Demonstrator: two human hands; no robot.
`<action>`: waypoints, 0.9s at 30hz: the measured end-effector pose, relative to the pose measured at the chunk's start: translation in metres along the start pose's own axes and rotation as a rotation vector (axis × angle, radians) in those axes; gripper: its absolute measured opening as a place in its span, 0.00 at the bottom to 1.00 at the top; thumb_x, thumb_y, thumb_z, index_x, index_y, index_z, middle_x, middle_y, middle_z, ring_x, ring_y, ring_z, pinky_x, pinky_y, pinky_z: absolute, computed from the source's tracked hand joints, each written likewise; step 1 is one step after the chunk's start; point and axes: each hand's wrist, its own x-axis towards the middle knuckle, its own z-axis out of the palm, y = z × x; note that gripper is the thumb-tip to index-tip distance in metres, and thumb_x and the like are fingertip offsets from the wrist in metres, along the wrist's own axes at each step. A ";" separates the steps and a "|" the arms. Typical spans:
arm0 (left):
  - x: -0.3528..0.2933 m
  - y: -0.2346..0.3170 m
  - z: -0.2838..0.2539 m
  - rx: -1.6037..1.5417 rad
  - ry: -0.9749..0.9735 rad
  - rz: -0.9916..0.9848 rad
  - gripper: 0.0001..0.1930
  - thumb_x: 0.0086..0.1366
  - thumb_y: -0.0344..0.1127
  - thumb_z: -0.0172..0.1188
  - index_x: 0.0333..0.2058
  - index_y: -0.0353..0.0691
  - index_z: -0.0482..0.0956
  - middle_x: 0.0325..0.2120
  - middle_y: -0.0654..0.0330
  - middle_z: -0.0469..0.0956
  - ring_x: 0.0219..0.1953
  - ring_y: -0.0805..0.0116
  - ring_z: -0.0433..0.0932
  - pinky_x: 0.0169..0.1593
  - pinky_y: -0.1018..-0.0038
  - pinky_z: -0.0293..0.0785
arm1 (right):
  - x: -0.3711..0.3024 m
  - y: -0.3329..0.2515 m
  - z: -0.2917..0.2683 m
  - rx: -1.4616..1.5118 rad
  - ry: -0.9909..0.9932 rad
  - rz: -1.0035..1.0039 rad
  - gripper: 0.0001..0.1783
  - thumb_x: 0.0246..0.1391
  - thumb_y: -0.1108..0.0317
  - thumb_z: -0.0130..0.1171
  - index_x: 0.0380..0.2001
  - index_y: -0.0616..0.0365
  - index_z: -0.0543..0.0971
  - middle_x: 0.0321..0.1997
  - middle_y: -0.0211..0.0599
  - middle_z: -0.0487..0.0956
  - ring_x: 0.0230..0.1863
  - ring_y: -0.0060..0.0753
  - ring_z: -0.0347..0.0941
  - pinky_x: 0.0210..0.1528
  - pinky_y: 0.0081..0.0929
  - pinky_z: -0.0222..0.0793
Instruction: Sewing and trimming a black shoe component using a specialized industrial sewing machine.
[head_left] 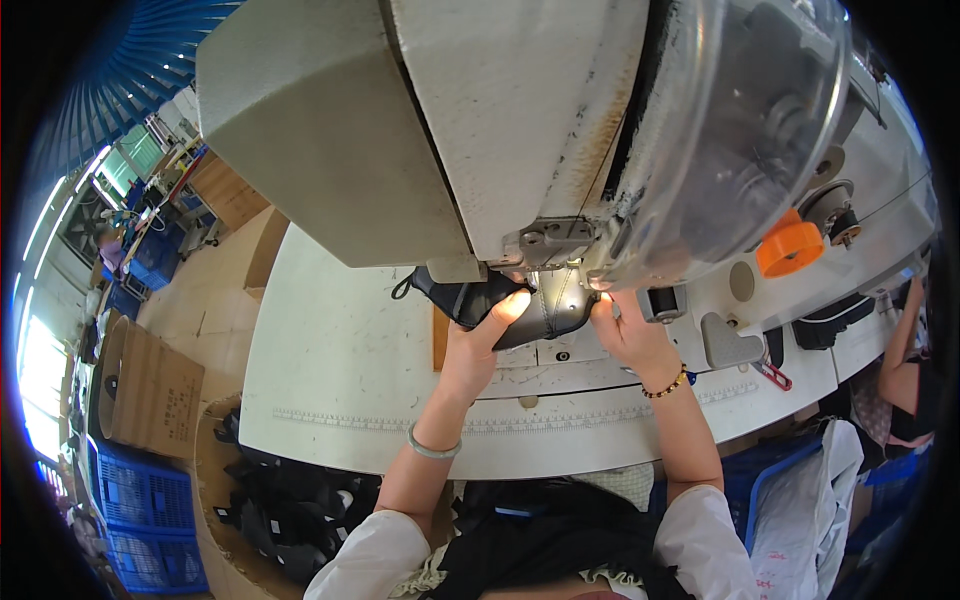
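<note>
Holding the black leather piece [500,298] under the head of the sewing machine [480,130], you have your left hand [478,345] closed on its near edge, thumb pressed flat on top. Your right hand [628,335] pinches the right end just beside the needle area. The piece lies across, left to right, directly ahead of both hands on the white table [330,380]; the right hand is nearer to the needle.

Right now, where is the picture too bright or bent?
Head view: windows at the left edge are blown out; a work light glares on the left hand fingertips and the black leather piece; the table edge bends from fisheye.
</note>
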 end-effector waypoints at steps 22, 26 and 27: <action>0.004 0.005 -0.002 -0.001 -0.044 -0.004 0.11 0.54 0.30 0.58 0.37 0.42 0.71 0.34 0.68 0.71 0.39 0.78 0.69 0.44 0.79 0.65 | 0.002 -0.009 0.002 0.067 0.005 0.102 0.14 0.34 0.79 0.52 0.31 0.65 0.72 0.24 0.41 0.65 0.24 0.41 0.61 0.25 0.30 0.60; 0.004 0.004 -0.001 0.015 -0.025 0.019 0.10 0.53 0.31 0.59 0.36 0.43 0.72 0.34 0.68 0.71 0.39 0.78 0.69 0.43 0.80 0.65 | -0.005 -0.003 0.002 0.033 -0.068 0.176 0.11 0.34 0.80 0.51 0.28 0.66 0.70 0.25 0.44 0.65 0.25 0.42 0.62 0.26 0.30 0.60; 0.004 0.005 -0.001 0.016 -0.028 0.016 0.10 0.53 0.31 0.59 0.36 0.43 0.72 0.34 0.68 0.71 0.39 0.78 0.69 0.43 0.80 0.65 | -0.004 -0.003 0.003 0.032 -0.056 0.175 0.11 0.33 0.80 0.50 0.27 0.66 0.69 0.26 0.45 0.65 0.25 0.43 0.62 0.27 0.30 0.60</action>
